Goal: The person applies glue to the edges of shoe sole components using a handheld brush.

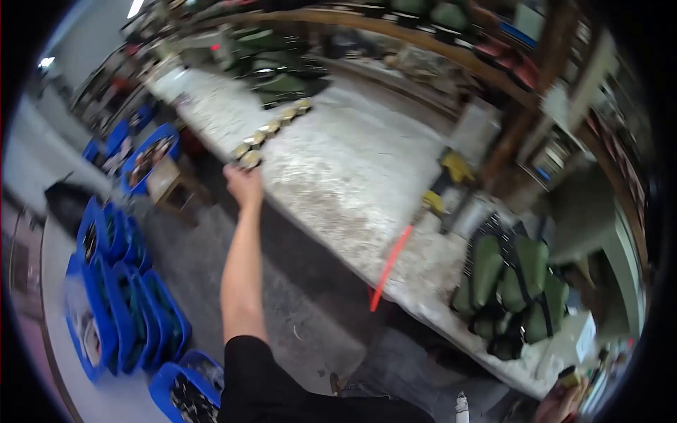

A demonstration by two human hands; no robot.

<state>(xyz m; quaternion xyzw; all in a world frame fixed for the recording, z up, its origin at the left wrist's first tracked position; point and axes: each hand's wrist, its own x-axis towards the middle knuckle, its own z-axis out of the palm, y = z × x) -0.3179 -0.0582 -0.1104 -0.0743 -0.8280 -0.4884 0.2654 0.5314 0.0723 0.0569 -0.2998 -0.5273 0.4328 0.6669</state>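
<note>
My left hand (245, 185) reaches out to the bench's near edge. Its fingers are curled at the closest of several small pieces with pale yellow tops (271, 127), which form a line across the white worktop (338, 162). Blur hides the exact contact. Low at the right edge of view is my right hand (560, 402), partly cut off. Between its fingers is a small dark piece with a yellowish top (570, 377), much like those in the line.
Dark green pieces with black parts (511, 282) are heaped on the bench at right; more green pieces (282, 77) lie at the far end. An orange-red strip (390, 271) hangs over the edge. Blue bins (92, 324) stand at left, near a wooden stool (173, 183). Shelving (395, 32) runs behind.
</note>
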